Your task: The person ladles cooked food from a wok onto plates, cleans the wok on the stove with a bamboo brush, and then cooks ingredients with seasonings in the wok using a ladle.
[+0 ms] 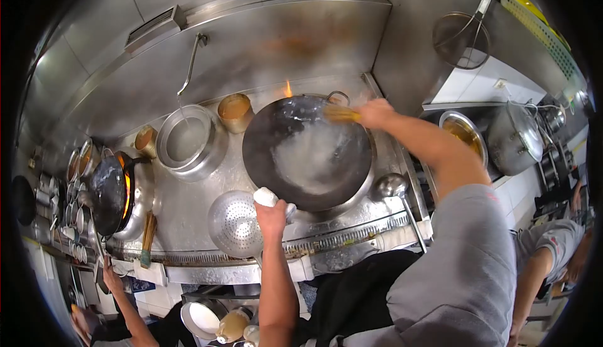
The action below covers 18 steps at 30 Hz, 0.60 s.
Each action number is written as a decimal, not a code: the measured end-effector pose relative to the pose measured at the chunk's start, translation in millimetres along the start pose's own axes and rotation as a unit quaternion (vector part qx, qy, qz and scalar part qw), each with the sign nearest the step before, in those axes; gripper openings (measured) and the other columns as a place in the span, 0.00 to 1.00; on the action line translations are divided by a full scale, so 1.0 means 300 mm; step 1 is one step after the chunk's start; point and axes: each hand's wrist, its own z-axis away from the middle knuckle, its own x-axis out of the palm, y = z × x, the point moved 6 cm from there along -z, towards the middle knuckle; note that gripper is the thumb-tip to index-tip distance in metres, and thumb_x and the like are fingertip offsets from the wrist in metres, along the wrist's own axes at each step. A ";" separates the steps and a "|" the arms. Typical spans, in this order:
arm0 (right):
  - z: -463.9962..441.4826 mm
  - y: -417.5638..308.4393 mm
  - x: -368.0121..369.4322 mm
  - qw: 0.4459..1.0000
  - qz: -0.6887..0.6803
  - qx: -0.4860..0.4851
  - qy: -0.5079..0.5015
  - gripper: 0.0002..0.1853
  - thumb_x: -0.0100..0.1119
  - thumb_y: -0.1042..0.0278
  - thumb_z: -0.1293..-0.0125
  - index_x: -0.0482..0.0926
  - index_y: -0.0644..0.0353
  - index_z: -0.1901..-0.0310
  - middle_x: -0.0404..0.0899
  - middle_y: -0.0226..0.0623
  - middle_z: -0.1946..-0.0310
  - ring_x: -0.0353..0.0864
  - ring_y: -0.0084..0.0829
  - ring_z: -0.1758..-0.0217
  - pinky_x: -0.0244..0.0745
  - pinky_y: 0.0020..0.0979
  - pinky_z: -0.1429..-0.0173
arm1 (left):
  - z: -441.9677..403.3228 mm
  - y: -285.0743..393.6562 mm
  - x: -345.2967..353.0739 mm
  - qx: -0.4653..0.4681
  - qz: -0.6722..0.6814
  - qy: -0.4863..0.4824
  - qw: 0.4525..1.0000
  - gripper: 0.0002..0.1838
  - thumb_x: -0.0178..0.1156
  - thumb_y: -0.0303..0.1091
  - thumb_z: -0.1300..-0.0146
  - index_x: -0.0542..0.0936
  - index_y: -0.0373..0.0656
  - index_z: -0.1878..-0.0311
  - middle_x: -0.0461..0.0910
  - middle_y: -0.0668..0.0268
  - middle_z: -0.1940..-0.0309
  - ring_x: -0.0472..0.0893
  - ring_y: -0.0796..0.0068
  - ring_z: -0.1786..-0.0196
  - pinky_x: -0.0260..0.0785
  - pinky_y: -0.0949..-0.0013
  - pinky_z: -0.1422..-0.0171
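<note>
My right hand (377,114) is closed round a bamboo wok brush (341,114), slightly blurred, over the far right inside of a large dark wok (264,152). Cloudy liquid (312,155) and wisps of steam lie in the wok. At the near left rim, my left hand (271,216) is closed on a white cloth (266,197); whether it also grips a wok handle is hidden. A perforated strainer (233,222) lies just left of that hand. Behind the wok a small flame (288,89) shows.
A ladle (392,185) rests right of the wok. Left stand a metal basin (184,138) under a tap (191,64), and sauce pots (235,112). Another person's hand (113,278) is near a second wok (108,195) over flames. A brush (149,240) lies by the stove edge.
</note>
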 end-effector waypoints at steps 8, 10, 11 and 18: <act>0.123 -0.606 0.281 0.948 -0.313 -0.054 -0.002 0.30 0.49 0.46 0.30 0.65 0.44 0.29 0.82 0.46 0.47 0.82 0.47 0.44 0.75 0.49 0.40 | -0.010 -0.018 0.005 0.026 0.029 -0.024 0.999 0.32 0.66 0.33 0.50 0.68 0.30 0.42 0.80 0.50 0.53 0.81 0.57 0.50 0.72 0.59 0.42; 0.259 -0.508 0.272 0.956 -0.269 -0.100 -0.057 0.29 0.48 0.44 0.31 0.68 0.41 0.31 0.81 0.43 0.45 0.81 0.47 0.42 0.74 0.49 0.40 | 0.001 0.016 -0.007 0.046 -0.018 0.013 0.999 0.25 0.64 0.26 0.49 0.71 0.34 0.46 0.80 0.58 0.58 0.80 0.64 0.56 0.74 0.62 0.49; 0.330 -0.432 0.261 0.961 -0.231 -0.118 -0.093 0.28 0.48 0.43 0.31 0.70 0.40 0.32 0.81 0.41 0.44 0.80 0.47 0.41 0.74 0.48 0.39 | 0.008 0.039 -0.005 0.050 -0.015 0.017 0.999 0.25 0.64 0.26 0.49 0.71 0.34 0.46 0.80 0.58 0.58 0.80 0.64 0.56 0.74 0.62 0.49; 0.066 -0.034 0.092 0.998 -0.065 0.007 -0.018 0.22 0.54 0.43 0.35 0.82 0.43 0.46 0.84 0.40 0.48 0.83 0.42 0.45 0.77 0.44 0.44 | -0.031 -0.027 0.001 0.042 -0.022 0.000 0.999 0.18 0.61 0.25 0.49 0.75 0.34 0.52 0.81 0.59 0.60 0.81 0.65 0.59 0.73 0.61 0.51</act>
